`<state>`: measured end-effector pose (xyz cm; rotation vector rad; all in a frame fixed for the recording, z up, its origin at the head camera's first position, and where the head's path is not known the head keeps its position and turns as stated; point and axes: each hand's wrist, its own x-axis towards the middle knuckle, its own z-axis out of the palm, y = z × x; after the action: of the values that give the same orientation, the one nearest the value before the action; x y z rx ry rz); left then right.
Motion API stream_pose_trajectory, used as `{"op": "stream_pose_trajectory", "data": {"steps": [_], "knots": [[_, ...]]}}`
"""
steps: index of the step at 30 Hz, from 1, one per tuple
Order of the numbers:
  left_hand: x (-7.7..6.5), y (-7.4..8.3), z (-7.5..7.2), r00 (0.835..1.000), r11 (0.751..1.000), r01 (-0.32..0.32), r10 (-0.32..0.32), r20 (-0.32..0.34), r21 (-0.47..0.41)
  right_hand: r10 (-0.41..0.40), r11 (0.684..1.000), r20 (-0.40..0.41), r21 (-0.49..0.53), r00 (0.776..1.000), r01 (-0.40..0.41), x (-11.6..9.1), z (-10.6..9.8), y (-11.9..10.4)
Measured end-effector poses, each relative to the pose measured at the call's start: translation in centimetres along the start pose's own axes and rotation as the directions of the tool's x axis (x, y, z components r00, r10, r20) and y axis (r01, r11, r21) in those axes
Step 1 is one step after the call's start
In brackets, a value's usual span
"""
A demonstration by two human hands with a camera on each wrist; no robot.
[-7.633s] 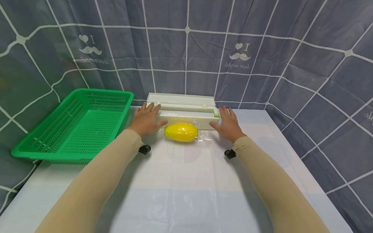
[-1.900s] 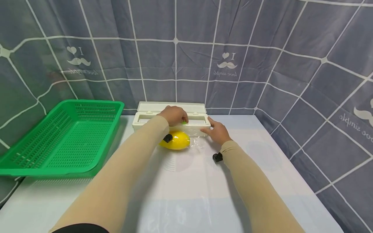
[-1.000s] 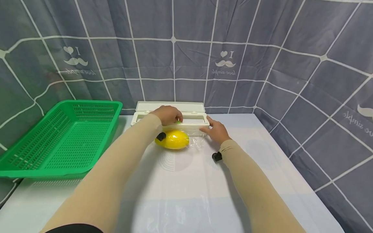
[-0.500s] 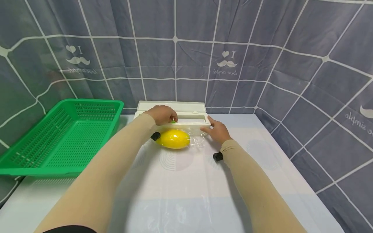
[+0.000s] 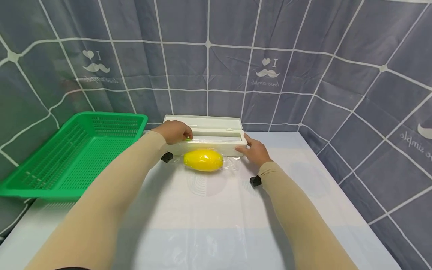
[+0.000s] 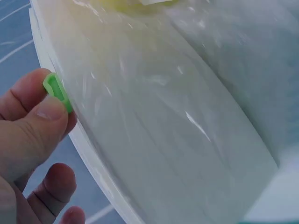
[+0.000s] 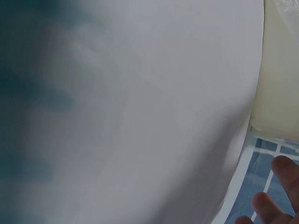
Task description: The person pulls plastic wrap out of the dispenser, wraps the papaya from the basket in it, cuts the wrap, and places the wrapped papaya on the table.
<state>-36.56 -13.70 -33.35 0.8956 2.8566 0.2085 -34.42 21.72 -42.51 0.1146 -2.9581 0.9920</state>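
Note:
A white cling film dispenser box [image 5: 216,148] lies at the back of the table, its lid [image 5: 209,122] tipped back. Between thumb and fingertips, my left hand [image 5: 172,132] pinches the small green slide cutter [image 6: 58,92] near the left end of the box's top edge. Clear film [image 6: 154,112] drapes down the front face. My right hand [image 5: 256,152] grips the box's right end, thumb on the front; fingertips [image 7: 285,168] show beside that end in the right wrist view. A smooth yellow oblong object [image 5: 202,160], wrapped in clear film, lies against the box's front.
A green slotted plastic basket [image 5: 84,157] stands at the left of the table [image 5: 209,213], which has a pale patterned cover. Dark grid-printed curtain [image 5: 189,67] hangs right behind the box and along both sides.
Over the last two seconds, my left hand has slid the green cutter leftward along the box. The right hand stays at the right end. Earlier, the cutter sat at the right end.

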Motion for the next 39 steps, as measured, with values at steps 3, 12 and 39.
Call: {"op": "stream_pose_trajectory", "data": {"steps": [3,12,39], "knots": [[-0.7,-0.5,-0.1,1.0,1.0,0.014,-0.014,-0.001,-0.01,0.0,1.0,0.001,0.003,1.0,0.0,0.0,-0.1,0.1],[-2.2,-2.3,-0.3,0.997,0.997,0.071,-0.07,0.006,-0.021,-0.018,1.0,0.0,-0.005,1.0,0.018,-0.1,0.0,0.1],[-5.6,-4.7,-0.9,0.98,0.98,0.197,-0.197,0.007,0.015,-0.012,1.0,0.017,-0.024,1.0,0.012,0.2,0.1,0.2]]}}
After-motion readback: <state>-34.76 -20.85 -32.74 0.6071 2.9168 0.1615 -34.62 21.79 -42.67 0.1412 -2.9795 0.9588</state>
